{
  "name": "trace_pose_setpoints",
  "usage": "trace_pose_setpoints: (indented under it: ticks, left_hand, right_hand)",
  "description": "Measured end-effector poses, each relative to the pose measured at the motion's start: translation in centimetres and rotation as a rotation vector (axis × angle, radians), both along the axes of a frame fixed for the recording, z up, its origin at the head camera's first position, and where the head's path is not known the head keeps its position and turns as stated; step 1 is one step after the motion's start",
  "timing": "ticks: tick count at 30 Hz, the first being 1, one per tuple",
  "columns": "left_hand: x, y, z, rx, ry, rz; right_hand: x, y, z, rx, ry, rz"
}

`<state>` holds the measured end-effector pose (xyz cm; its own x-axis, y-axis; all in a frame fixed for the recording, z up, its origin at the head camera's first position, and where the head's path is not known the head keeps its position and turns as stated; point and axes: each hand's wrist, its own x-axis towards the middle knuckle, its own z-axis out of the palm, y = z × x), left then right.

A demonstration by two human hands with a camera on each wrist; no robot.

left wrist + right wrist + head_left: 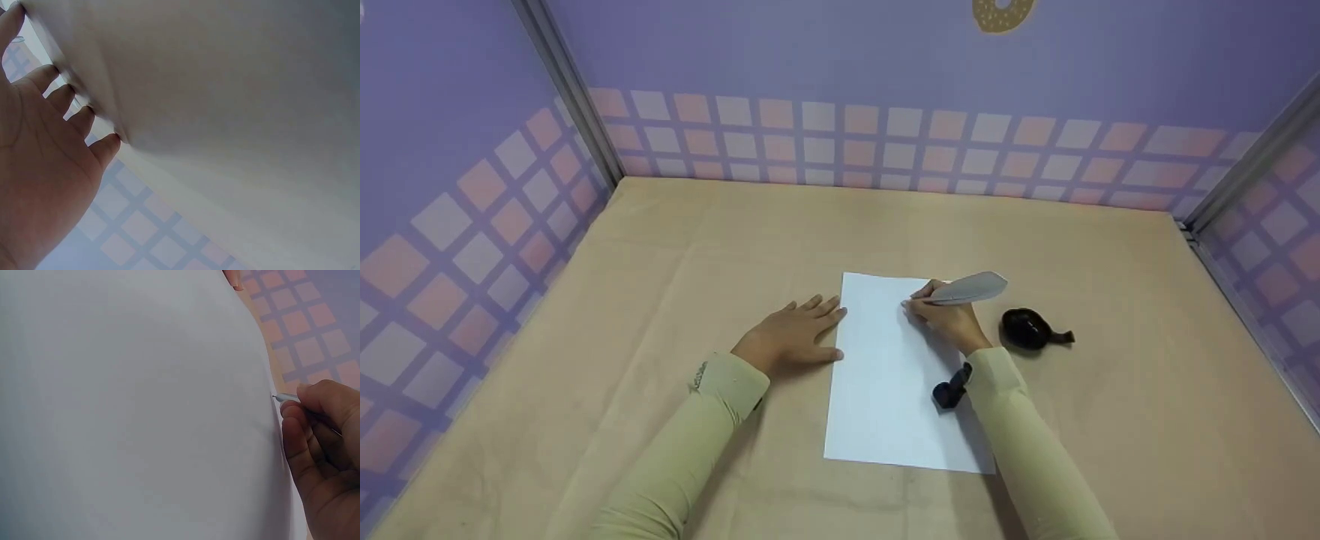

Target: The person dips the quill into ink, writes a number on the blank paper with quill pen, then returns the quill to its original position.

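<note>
A white sheet of paper (877, 390) lies lengthwise on the tan cloth. My right hand (952, 321) pinches a feather pen (971, 289) over the upper right part of the sheet, the grey plume slanting up to the right. In the right wrist view the thumb and fingers close round the pen's pale barrel (288, 398), its thin tip right at the paper's surface. My left hand (795, 334) rests palm down with fingers spread, its fingertips at the sheet's left edge. The left wrist view has the left hand (48, 146) with fingertips against the cloth.
A small black dish with a short handle (1026, 330) stands right of the right hand. A black wrist camera (950, 394) on the right cuff overlaps the sheet. Walls with checked bands (859, 142) border the table at the back and sides.
</note>
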<state>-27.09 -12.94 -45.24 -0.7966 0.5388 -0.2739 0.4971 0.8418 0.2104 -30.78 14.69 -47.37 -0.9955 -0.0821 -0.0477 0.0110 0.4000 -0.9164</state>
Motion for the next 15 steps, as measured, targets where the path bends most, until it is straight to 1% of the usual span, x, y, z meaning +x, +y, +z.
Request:
trace_pose_setpoints:
  ticks: [5, 12, 15]
  left_hand:
    - [0.03, 0.02, 0.06, -0.001, -0.006, 0.001]
    - [-0.06, 0.09, 0.26, 0.001, -0.007, -0.014]
    - [-0.01, 0.06, 0.34, -0.003, -0.012, -0.011]
  right_hand:
    - [0.13, -0.31, 0.07, -0.001, -0.005, 0.004]
    - [0.3, -0.71, 0.27, 0.014, -0.013, 0.052]
    - [0.35, -0.89, 0.33, 0.026, -0.018, 0.046]
